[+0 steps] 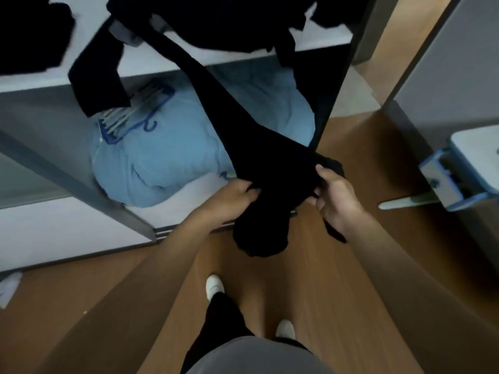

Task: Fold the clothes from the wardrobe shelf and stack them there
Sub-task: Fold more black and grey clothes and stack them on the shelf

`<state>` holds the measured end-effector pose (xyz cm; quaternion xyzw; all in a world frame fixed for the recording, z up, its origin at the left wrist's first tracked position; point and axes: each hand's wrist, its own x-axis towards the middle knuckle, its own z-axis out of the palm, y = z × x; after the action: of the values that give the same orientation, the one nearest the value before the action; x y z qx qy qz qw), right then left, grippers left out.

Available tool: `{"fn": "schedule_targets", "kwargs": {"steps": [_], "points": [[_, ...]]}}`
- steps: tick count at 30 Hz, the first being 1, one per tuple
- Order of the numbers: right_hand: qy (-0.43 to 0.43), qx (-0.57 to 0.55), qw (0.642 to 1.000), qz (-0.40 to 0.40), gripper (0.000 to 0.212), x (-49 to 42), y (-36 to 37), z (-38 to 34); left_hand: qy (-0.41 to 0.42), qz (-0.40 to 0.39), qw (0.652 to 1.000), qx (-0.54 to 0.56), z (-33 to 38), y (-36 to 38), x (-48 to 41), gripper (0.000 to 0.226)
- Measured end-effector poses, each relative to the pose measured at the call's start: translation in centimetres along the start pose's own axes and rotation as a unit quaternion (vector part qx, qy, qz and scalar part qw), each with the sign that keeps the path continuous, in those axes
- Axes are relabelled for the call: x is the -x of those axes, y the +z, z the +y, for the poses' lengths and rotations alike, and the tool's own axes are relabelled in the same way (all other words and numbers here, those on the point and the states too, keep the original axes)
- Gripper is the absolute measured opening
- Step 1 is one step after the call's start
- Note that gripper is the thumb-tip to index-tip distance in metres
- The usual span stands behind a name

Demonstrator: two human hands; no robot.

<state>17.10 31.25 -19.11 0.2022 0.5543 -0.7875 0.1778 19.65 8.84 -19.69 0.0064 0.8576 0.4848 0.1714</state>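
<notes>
Down in front of the open wardrobe, both forearms reach forward and converge on one black garment (243, 125). The left hand (237, 194) comes in from the lower left, back of the hand up, with its fingers curled over and clamped on the cloth's left edge. The right hand (333, 195) comes in from the lower right, thumb on top and fingers tucked under, pinching the right edge. The two hands sit level and near each other, with a bunch of the fabric between them and a loose fold hanging below toward the wooden floor (337, 279). From the hands the garment runs as a taut strip up and to the left to the white wardrobe shelf (189, 60), where its far end joins a heap of dark clothes (229, 20). Another dark piece (100, 76) hangs over the shelf's front edge, and a black stack (32, 31) lies on the shelf at far left. Below the shelf sits a pale blue bundle (162, 163) with a set of hangers (135, 109) lying on it. White shoes (214, 284) stand on the floor below the arms
</notes>
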Motion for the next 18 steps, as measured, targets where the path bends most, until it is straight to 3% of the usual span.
{"fn": "schedule_targets", "kwargs": {"steps": [3, 6, 8, 9, 11, 13, 15, 18], "points": [[-0.028, 0.147, 0.984, -0.102, 0.063, 2.7, -3.4, 2.3, -0.035, 0.103, 0.977, 0.184, 2.8, 1.9, 1.1, 0.032], [-0.082, 0.297, 0.914, -0.263, 0.078, 7.1, -3.0, 4.5, -0.065, 0.176, 0.933, 0.308, 6.2, 2.5, 2.0, 0.029], [-0.136, 0.403, 0.864, -0.27, 0.085, 8.8, -1.6, 5.8, -0.079, 0.176, 0.917, 0.349, 8.0, 2.7, 2.6, 0.024], [-0.175, 0.42, 0.86, -0.231, 0.073, 9.1, -0.8, 6.1, -0.082, 0.159, 0.916, 0.36, 8.7, 2.7, 3.1, 0.022], [-0.213, 0.351, 0.903, -0.126, 0.031, 9.6, 0.3, 5.6, -0.078, 0.112, 0.917, 0.376, 9.6, 2.5, 4.4, 0.018], [-0.172, 0.224, 0.955, -0.086, 0.012, 9.7, 0.9, 4.8, -0.052, 0.053, 0.941, 0.329, 9.3, 1.8, 6.4, 0.017], [-0.09, 0.105, 0.987, -0.079, 0.011, 9.9, 1.6, 3.9, -0.042, -0.012, 0.98, 0.196, 7.5, 1.1, 8.9, 0.029], [-0.008, 0.009, 0.999, -0.038, 0.042, 10.0, 3.2, 3.1, -0.066, -0.141, 0.978, 0.137, 2.8, 0.4, 13.2, 0.051]]}}
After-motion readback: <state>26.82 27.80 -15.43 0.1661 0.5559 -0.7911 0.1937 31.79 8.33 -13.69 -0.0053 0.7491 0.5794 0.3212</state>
